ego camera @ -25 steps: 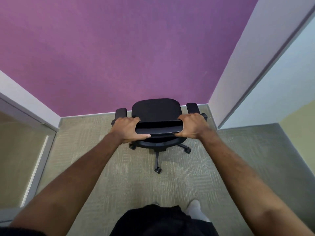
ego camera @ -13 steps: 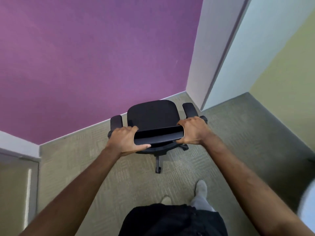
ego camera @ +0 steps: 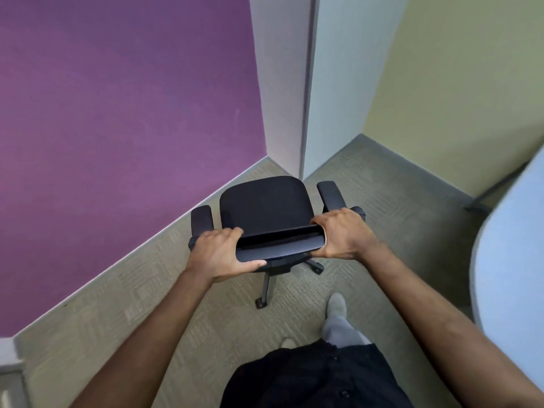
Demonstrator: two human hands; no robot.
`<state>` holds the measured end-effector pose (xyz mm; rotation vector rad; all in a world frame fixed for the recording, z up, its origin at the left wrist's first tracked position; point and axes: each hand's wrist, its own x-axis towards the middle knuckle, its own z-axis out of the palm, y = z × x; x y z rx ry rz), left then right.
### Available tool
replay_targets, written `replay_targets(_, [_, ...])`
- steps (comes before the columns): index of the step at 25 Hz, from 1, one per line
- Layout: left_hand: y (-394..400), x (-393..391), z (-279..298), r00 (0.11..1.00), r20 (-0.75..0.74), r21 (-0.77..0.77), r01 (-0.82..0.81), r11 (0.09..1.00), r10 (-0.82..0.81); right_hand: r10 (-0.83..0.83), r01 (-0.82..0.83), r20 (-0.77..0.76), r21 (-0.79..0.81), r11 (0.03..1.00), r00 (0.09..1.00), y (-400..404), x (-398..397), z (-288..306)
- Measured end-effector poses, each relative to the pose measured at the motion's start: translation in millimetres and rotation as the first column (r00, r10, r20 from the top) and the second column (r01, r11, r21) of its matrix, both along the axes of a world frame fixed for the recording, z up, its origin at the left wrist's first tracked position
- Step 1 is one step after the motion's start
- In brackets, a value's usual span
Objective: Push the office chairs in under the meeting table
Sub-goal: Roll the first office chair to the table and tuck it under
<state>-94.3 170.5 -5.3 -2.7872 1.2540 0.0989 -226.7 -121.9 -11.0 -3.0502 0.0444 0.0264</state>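
Fingers (ego camera: 235, 232) of both hands wrap the office chair (ego camera: 266, 207) backrest top at its two ends; chair on carpet near counter (ego camera: 512, 251) edge. Probably rolls easily, rigid frame; backrest corners steer best.

We see a black office chair (ego camera: 266, 210) on beige-green carpet (ego camera: 153, 293) with a woven square pattern; behind the chair a purple wall (ego camera: 117, 113), right of it a pale blue-grey table (ego camera: 512, 260).
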Motion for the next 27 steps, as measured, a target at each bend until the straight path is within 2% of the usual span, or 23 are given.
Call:
replay_targets(8, [-99,26,3,0.971,-0.039,-0.006,0.235,0.972,-0.235,-0.239,0.239,-0.006,0.011,0.971,0.971,-57,-41,3])
replay_targets(15, [-215,56,9,0.908,-0.071,0.007,0.414,0.910,-0.413,-0.459,0.458,-0.020,-0.018,0.889,0.888,-121,-58,5])
replay_targets(27, [-449,102,13,0.689,-0.063,-0.009,0.723,0.691,-0.722,-0.752,0.751,-0.007,-0.016,0.660,0.660,-249,-71,0])
